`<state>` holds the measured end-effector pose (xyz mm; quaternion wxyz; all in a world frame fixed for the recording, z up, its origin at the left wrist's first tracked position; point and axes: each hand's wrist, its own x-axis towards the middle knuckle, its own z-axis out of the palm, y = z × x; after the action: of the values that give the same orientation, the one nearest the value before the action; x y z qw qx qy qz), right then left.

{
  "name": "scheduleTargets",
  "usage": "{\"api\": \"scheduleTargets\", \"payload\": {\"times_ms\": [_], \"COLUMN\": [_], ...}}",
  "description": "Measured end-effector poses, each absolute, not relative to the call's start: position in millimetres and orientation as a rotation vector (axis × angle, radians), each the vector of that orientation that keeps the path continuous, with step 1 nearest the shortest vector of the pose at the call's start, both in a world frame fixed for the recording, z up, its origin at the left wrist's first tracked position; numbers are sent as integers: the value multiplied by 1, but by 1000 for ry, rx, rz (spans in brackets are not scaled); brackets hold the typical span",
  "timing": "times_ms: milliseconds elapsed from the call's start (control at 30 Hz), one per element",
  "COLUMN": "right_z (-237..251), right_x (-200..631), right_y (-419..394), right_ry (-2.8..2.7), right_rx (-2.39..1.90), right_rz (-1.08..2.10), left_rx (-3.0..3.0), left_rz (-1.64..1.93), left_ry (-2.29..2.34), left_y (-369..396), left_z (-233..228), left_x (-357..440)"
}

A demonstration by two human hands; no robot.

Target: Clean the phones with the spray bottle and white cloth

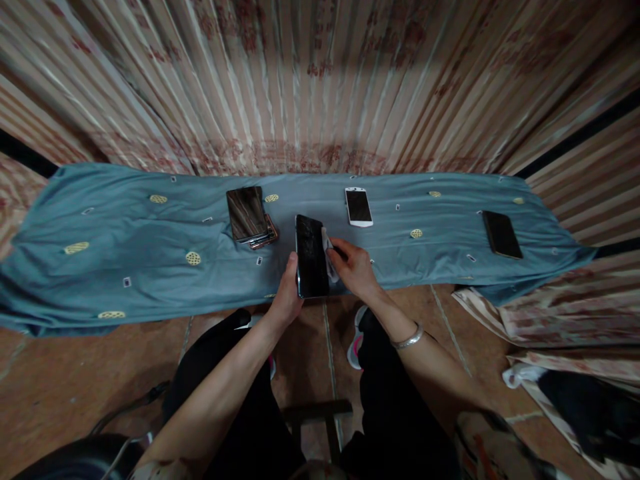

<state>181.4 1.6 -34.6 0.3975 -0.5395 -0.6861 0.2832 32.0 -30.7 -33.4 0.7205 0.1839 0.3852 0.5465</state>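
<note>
My left hand grips the lower left edge of a black phone, held upright over the near edge of a blue cloth. Against the phone's right side, my right hand presses a small white wipe. The phone's dark screen faces up and shows faint marks. A silver bangle circles my right wrist.
On the blue cloth lie a stack of dark phones to the left, a white phone behind my hands and a black phone at the far right. Striped curtains hang behind. Brown tiled floor, my legs and a stool are below.
</note>
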Motion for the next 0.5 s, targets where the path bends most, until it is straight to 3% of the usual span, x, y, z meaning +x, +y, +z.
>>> {"api": "scheduleTargets", "payload": {"times_ms": [500], "right_z": [-31], "right_x": [171], "right_y": [-17], "right_ry": [-1798], "right_rx": [-1303], "right_rz": [788], "left_rx": [400], "left_rz": [1315], "left_ry": [843], "left_y": [-21], "left_z": [-23], "left_x": [19]}}
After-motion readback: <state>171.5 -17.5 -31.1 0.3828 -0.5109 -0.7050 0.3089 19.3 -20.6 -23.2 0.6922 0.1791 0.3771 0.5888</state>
